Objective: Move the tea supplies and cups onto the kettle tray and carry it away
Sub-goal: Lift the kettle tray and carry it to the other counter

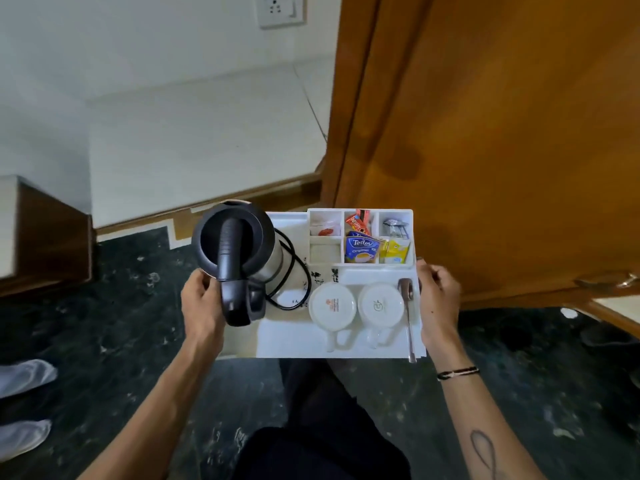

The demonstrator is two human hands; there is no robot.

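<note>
Hands, left (202,299) and right (437,296), grip the tray (298,336) ends; a tilt could tip the tall kettle (239,251) or slide the cups (332,303).

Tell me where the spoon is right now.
In the head view, the spoon lies along the tray's right edge, beside the right upturned cup and next to the right hand.
</note>
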